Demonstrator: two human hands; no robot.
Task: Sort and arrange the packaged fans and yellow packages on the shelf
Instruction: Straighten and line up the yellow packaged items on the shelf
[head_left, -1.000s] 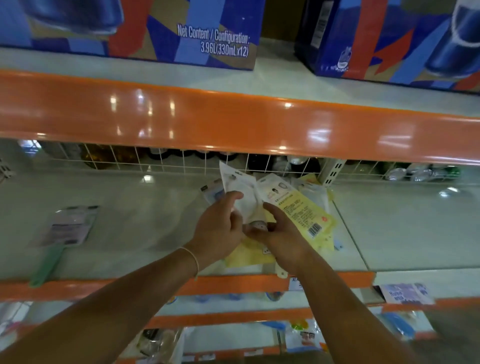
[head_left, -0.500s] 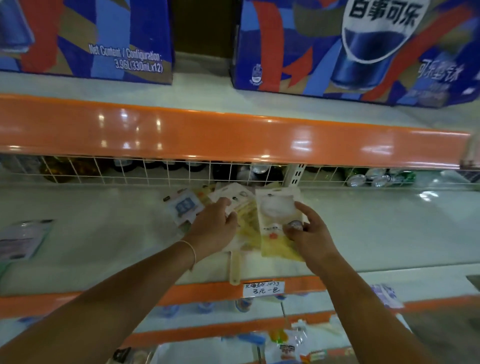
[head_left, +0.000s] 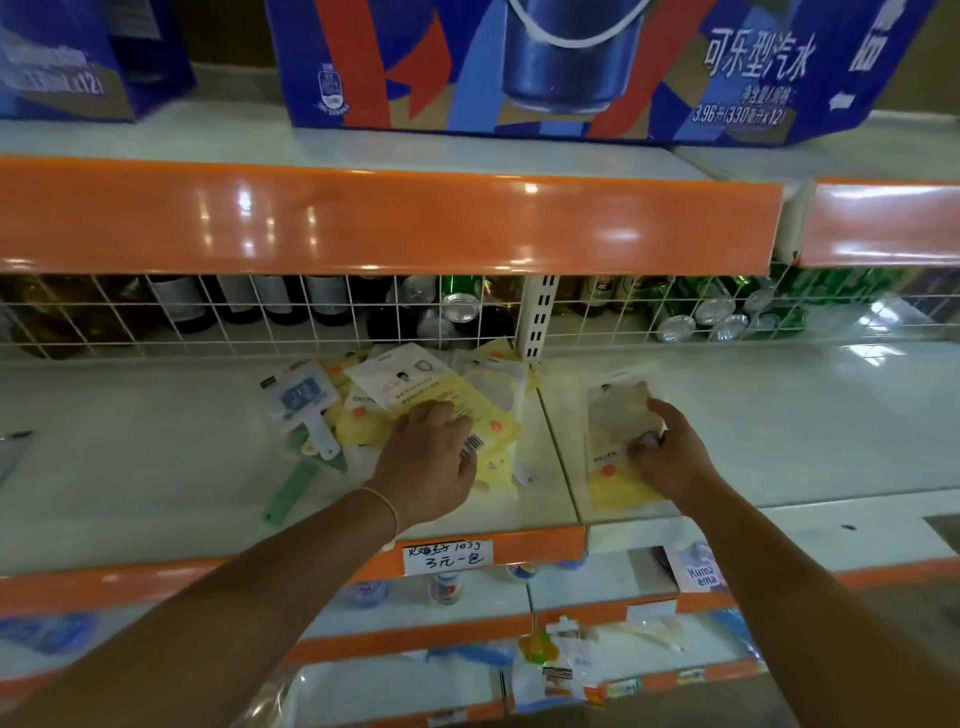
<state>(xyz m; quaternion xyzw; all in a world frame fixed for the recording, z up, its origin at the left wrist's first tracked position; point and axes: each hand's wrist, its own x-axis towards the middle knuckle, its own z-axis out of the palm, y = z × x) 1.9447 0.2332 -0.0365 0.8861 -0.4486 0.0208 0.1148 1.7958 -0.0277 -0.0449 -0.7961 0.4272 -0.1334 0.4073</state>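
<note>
Since 0.5 s ago, right hand (head_left: 670, 457) carried one yellow packet (head_left: 615, 431) off the heap & over the seam onto the next shelf (head_left: 831, 415) panel, at 3 o'clock of the pile (head_left: 441, 400), prob. starting a separate stack. Fingers pressed on it, thumb tucked under the edge, so grasping it w/ packet lying flat. Left hand (head_left: 434, 457) lay palm-down on the pile, pinning it, not clenched. Packaged fans (head_left: 306, 405) lay at 9 o'clock of the pile, handles toward the front edge, untouched.
</note>
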